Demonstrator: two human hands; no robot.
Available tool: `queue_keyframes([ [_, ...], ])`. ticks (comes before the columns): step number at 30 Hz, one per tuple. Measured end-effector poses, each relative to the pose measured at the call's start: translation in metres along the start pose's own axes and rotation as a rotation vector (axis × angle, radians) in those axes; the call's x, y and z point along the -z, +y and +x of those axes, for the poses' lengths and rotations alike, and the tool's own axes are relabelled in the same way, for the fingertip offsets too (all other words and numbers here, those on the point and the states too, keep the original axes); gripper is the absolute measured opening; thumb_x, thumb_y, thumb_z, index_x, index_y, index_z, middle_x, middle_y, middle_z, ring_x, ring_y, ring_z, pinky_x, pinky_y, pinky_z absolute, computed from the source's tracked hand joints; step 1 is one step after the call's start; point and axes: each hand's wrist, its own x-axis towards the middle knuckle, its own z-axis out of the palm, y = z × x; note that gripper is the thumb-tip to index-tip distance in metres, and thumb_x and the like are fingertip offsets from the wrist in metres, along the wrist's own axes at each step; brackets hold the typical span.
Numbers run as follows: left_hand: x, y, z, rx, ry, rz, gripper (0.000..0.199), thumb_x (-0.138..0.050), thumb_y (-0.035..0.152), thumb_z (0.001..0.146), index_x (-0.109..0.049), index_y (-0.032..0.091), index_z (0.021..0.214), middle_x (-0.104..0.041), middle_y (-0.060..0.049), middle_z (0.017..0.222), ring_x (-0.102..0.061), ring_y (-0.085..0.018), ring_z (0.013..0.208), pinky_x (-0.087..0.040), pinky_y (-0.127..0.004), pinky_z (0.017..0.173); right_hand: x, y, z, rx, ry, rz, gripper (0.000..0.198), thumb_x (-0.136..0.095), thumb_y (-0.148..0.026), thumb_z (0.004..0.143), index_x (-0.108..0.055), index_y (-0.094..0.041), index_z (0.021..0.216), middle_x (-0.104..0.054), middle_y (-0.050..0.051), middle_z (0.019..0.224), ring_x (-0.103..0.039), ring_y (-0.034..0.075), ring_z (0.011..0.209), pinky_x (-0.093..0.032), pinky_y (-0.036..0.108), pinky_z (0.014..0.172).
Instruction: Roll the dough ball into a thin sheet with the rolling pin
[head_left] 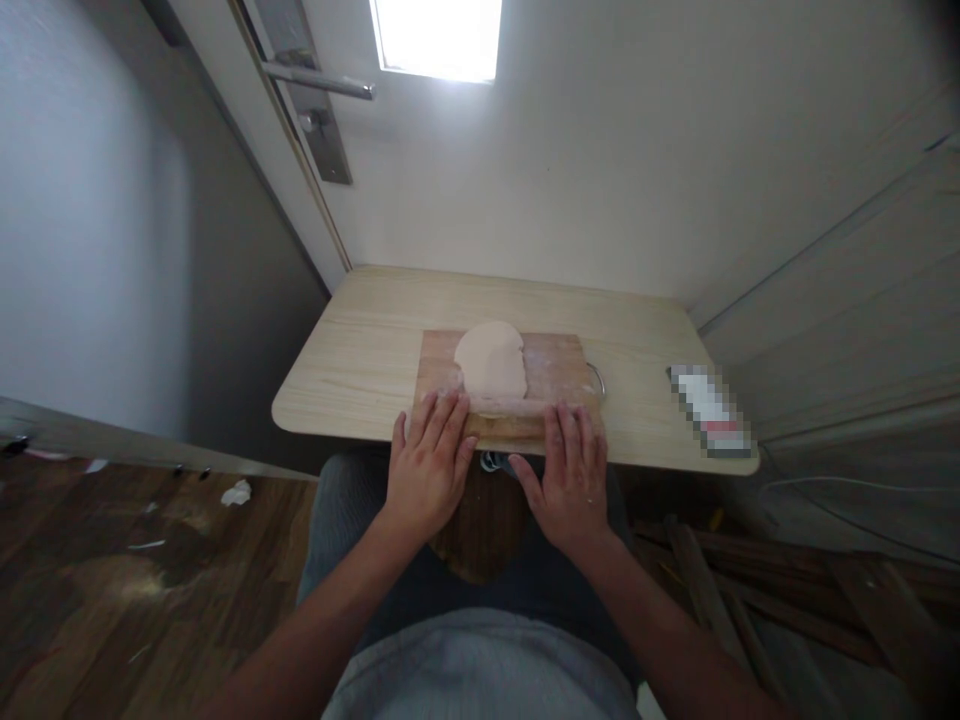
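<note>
A flattened sheet of pale dough [491, 358] lies on a floured wooden cutting board [555, 352]. Across the sheet's near end runs a light wooden rolling pin [506, 407]. My left hand [431, 455] lies palm down over the pin's left end, fingers stretched forward and thumb apart. Over the right end rests my right hand [570, 470], its fingers also extended and its thumb pointing inward. Both hands touch the pin from above without wrapping round it. My fingers hide the pin's ends.
The board sits at the front edge of a small light wood table [360, 350]. A metal ring handle [597, 380] projects from its right side. A blurred-out phone-like object [709, 410] lies at the table's right. Behind stands a door with a lever handle [322, 80].
</note>
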Motion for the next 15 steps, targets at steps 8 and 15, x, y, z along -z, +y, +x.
queue_keyframes([
  [8,0.003,0.000,0.001,0.014,-0.010,-0.002,0.054,-0.038,0.042,0.105,-0.037,0.025,0.156,-0.039,-0.006,0.161,-0.028,-0.028,0.153,-0.019,-0.058,0.123,0.004,-0.002,0.002,-0.004,-0.008,-0.001,0.079,-0.045,-0.057,0.100,-0.020,-0.013,0.161,-0.039,0.018,0.159,-0.023,0.035,0.151,-0.021,0.061,0.119],
  [15,0.006,-0.001,0.018,0.029,0.005,-0.042,0.056,-0.040,0.046,0.103,-0.038,0.027,0.156,-0.043,-0.007,0.158,-0.035,-0.029,0.149,-0.019,-0.060,0.122,-0.003,0.003,0.024,0.004,-0.010,-0.018,0.075,-0.042,-0.056,0.100,-0.026,-0.011,0.159,-0.038,0.018,0.159,-0.022,0.034,0.152,-0.020,0.062,0.119],
])
